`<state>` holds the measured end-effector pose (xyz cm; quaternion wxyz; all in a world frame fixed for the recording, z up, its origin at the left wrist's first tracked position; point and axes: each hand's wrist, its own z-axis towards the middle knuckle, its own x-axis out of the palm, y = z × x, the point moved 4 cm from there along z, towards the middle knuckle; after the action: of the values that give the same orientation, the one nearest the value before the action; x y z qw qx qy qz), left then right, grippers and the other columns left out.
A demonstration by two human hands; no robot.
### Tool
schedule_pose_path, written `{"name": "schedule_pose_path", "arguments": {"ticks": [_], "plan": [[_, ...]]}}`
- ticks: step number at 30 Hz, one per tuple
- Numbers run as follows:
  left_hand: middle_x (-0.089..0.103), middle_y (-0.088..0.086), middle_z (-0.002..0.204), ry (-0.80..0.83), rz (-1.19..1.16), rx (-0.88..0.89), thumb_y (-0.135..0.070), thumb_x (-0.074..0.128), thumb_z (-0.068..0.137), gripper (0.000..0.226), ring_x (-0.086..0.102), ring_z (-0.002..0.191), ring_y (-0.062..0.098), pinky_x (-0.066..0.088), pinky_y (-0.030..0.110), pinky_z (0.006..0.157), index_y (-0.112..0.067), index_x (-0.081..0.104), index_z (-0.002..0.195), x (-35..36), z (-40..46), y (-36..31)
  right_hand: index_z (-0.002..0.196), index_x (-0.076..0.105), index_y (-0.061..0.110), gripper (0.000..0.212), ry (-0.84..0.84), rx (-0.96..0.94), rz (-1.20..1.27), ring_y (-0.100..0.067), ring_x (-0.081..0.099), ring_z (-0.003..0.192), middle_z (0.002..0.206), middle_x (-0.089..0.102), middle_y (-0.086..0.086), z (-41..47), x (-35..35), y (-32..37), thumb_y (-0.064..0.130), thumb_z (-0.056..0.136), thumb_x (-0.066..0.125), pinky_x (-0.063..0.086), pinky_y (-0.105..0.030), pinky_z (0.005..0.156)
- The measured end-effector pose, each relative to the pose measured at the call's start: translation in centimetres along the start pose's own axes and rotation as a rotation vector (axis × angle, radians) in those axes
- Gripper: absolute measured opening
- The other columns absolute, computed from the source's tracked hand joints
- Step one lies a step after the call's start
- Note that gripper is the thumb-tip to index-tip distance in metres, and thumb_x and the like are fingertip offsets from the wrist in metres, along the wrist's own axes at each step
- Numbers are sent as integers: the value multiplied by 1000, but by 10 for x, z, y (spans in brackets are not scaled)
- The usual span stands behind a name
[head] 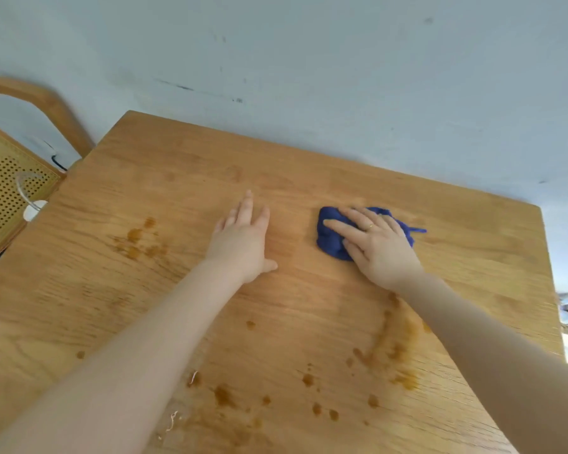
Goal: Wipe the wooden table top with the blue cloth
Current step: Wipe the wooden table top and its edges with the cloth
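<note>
I see my right hand point(379, 247) pressing flat on the bunched blue cloth point(333, 239), which lies right of centre on the wooden table top point(177, 178). My left hand point(243, 239) rests open just left of the cloth. I read no writing.

- Setting: a home, likely a dining corner.
- Wooden bench point(177, 165), brown spill stains across its grain.
- Wooden chair point(51, 108) with curved back, at the far left corner.
- Woven cane panel point(0, 191), left edge.
- Pale painted wall point(309, 60), scuffed.
</note>
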<state>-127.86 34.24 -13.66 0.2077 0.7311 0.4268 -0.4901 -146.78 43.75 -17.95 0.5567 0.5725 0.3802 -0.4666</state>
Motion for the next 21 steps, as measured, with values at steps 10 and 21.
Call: {"name": "schedule_pose_path", "arguments": {"ticks": [10, 21], "plan": [[-10, 5, 158, -99, -19, 122, -58, 37, 91, 80, 1, 145, 23, 7, 36, 116, -16, 5, 151, 18, -10, -60, 132, 47, 33, 43, -68, 243, -12, -30, 34, 133, 145, 40, -6, 11, -5, -32, 28, 92, 32, 24, -48, 104], [-21, 14, 155, 122, 67, -25, -75, 62, 61, 130, -11, 145, 26, 15, 38, 117, -15, -12, 149, 32, 10, -97, 129, 51, 33, 42, -165, 266, -31, -29, 43, 123, 138, 48, -3, 36, -24, -94, 28, 92, 32, 27, -44, 101]]}}
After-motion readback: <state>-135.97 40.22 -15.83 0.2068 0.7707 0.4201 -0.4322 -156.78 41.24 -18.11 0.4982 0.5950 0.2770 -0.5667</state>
